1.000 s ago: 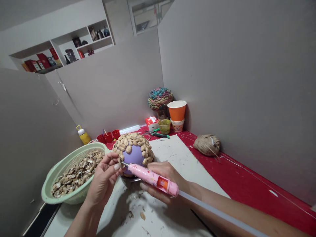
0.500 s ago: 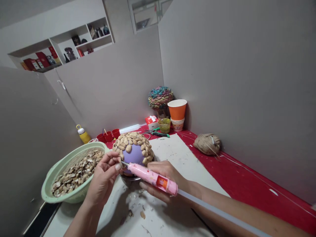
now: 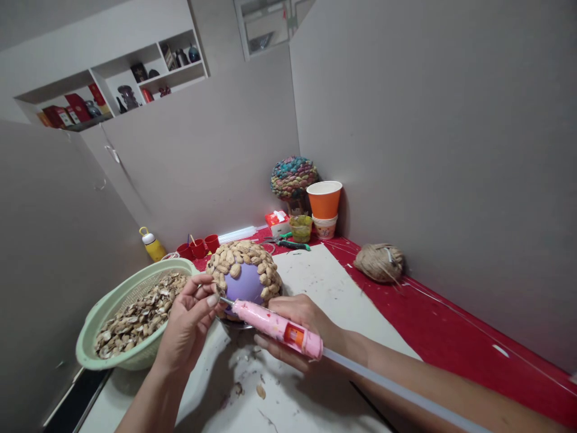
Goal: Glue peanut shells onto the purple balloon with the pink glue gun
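Note:
A purple ball point(image 3: 244, 284), largely covered with peanut shells, rests in a metal bowl point(image 3: 237, 325). My right hand point(image 3: 301, 322) is wrapped round a pink glue gun point(image 3: 265, 319) with a long glue stick in its rear end. The gun's metal nozzle points left, at the fingertips of my left hand point(image 3: 193, 310). That hand pinches a small piece of shell, mostly hidden by the fingers, in front of the ball's left side. Left of it stands a green basket point(image 3: 85, 341) full of shells point(image 3: 139, 316).
Behind the ball lie green-handled pliers point(image 3: 295, 245), near red cups point(image 3: 211, 243), a tub point(image 3: 300, 228) and an orange cup point(image 3: 324, 201). A twine ball point(image 3: 379, 263) sits on the red cloth point(image 3: 451, 328). Shell scraps dot the white board point(image 3: 311, 276).
My left hand and the shell piece have shifted slightly left, and the nozzle tip has moved a little with them. My grip on the glue gun looks the same.

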Demonstrator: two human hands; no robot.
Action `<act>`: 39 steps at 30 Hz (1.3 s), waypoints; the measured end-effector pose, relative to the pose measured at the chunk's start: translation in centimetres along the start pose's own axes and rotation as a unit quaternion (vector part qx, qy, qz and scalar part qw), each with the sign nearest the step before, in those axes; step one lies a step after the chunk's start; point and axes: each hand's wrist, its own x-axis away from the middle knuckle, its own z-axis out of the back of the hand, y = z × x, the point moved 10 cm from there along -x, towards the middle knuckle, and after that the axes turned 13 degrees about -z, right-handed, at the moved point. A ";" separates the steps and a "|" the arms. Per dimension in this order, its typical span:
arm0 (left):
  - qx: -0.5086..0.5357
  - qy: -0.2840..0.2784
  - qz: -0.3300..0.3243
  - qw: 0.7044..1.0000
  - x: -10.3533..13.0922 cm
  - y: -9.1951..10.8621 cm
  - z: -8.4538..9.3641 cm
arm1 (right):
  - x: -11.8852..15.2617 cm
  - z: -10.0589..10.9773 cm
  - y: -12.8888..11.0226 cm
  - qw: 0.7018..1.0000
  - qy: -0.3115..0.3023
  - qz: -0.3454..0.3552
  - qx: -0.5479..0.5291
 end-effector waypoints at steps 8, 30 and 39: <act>0.001 0.019 -0.001 1.000 0.0 0.0 0.2 | -0.2 0.1 -0.7 1.000 0.002 0.008 0.017; 0.029 0.035 0.000 0.999 0.0 0.4 0.5 | -0.2 0.3 -0.1 0.999 0.017 -0.011 0.032; -0.088 0.056 -0.065 0.992 -0.4 1.8 1.0 | -0.7 4.4 0.4 0.990 0.124 -0.065 0.010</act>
